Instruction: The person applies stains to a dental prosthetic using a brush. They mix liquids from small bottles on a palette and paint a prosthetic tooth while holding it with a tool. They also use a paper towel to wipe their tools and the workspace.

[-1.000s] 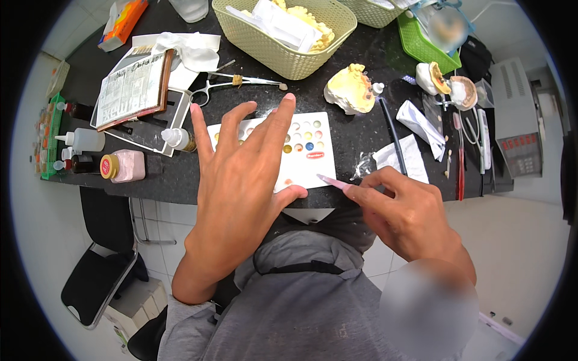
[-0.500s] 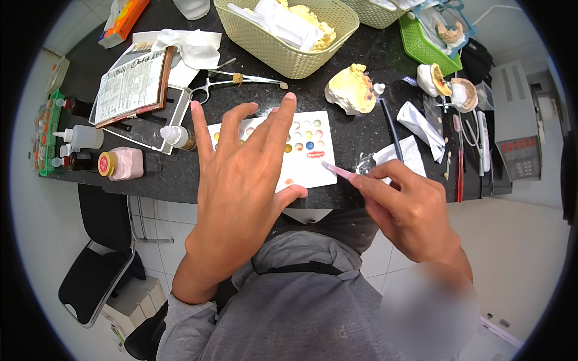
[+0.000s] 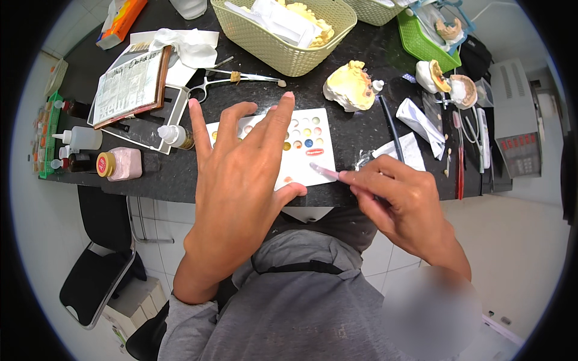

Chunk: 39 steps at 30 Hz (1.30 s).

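A white palette [image 3: 307, 175] with small wells of coloured paste lies near the table's front edge. Over its left part spreads my left hand [image 3: 238, 153], fingers apart and thumb at the front edge, hiding many of the wells. My right hand [image 3: 397, 192] pinches a slim spatula with a pinkish handle [image 3: 330, 173]. The spatula's tip lies over the bare white area at the palette's right, below a red oval label [image 3: 314, 152]. A small orange-brown smear [image 3: 288, 179] shows on the palette near my left thumb.
Behind the palette are a yellow plaster dental cast [image 3: 349, 87], locking forceps [image 3: 241, 77] and a cream basket [image 3: 283, 54]. A black-handled brush [image 3: 391, 127] and tissue [image 3: 409, 153] lie to the right. At left stand a dropper bottle [image 3: 176, 136] and a pink powder jar [image 3: 123, 163].
My right hand has moved slightly left, bringing the spatula's tip further in over the palette. The left hand stays spread in place. The whole view has shifted a little.
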Each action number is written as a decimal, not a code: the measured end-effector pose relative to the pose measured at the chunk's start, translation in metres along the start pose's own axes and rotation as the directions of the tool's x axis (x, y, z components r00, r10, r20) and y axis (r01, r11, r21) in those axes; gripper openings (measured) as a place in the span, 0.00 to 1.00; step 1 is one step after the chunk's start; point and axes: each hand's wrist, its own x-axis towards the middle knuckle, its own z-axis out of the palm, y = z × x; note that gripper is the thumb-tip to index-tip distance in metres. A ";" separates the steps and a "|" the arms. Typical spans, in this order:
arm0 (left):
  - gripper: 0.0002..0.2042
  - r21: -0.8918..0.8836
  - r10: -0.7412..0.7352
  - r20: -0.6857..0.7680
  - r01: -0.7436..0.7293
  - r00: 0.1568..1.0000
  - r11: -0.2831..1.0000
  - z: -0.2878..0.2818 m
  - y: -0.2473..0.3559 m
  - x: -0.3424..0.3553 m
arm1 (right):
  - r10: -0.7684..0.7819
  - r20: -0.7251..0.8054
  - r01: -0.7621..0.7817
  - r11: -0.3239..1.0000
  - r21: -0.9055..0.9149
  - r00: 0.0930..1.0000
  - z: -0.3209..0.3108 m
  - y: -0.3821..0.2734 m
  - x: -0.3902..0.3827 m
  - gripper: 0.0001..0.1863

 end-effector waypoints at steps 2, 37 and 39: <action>0.53 0.004 -0.012 -0.002 0.012 1.000 1.000 0.000 0.000 -0.001 | -0.003 0.017 0.003 1.000 -0.025 1.000 -0.005 0.003 -0.002 0.15; 0.49 0.012 -0.013 0.046 0.013 0.999 1.000 -0.003 0.000 -0.002 | -0.012 0.079 0.021 0.993 -0.113 0.997 -0.010 0.001 -0.005 0.19; 0.49 0.015 -0.014 0.049 0.013 0.999 1.000 -0.002 0.001 -0.002 | 0.005 0.089 0.012 0.981 -0.191 0.996 -0.011 -0.005 0.001 0.21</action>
